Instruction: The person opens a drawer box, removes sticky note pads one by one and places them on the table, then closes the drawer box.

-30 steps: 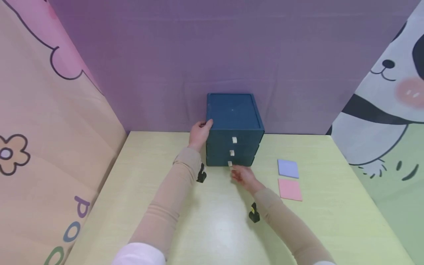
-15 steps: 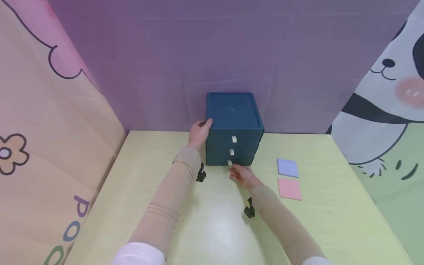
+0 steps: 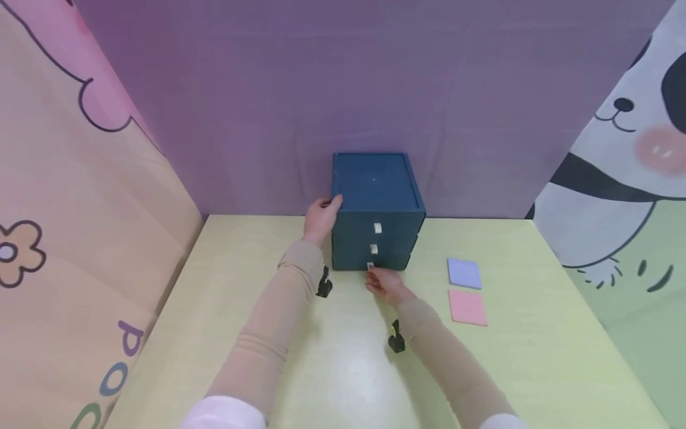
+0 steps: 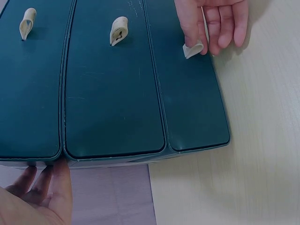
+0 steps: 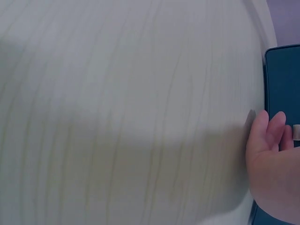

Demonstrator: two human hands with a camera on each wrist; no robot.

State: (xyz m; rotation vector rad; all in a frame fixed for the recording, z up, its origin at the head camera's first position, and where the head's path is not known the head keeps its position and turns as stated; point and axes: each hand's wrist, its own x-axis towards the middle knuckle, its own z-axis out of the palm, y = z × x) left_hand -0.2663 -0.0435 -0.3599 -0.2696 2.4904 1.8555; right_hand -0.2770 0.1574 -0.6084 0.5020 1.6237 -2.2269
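A dark blue three-drawer cabinet (image 3: 375,182) stands on the table against the back cloth, its drawers closed. Each drawer front has a pale loop pull tab. My left hand (image 3: 320,221) rests against the cabinet's left side near the upper front edge; in the left wrist view its fairly straight fingers (image 4: 60,187) touch that side. My right hand (image 3: 387,284) is at the bottom drawer, where thumb and forefinger pinch the lowest pull tab (image 4: 193,50). The other fingers extend loosely beside it. The middle pull tab (image 4: 119,30) and top pull tab (image 4: 28,23) are untouched.
To the right of the cabinet, a lilac square (image 3: 464,273) and a pink square (image 3: 468,307) lie flat on the pale wooden table (image 3: 257,280). A purple cloth (image 3: 375,89) hangs close behind the cabinet. Printed cloths flank the table on both sides.
My right hand has shifted slightly left, and its fingertips now cover much of the lowest pull tab. The left hand stays against the cabinet, and the drawers have not visibly moved.
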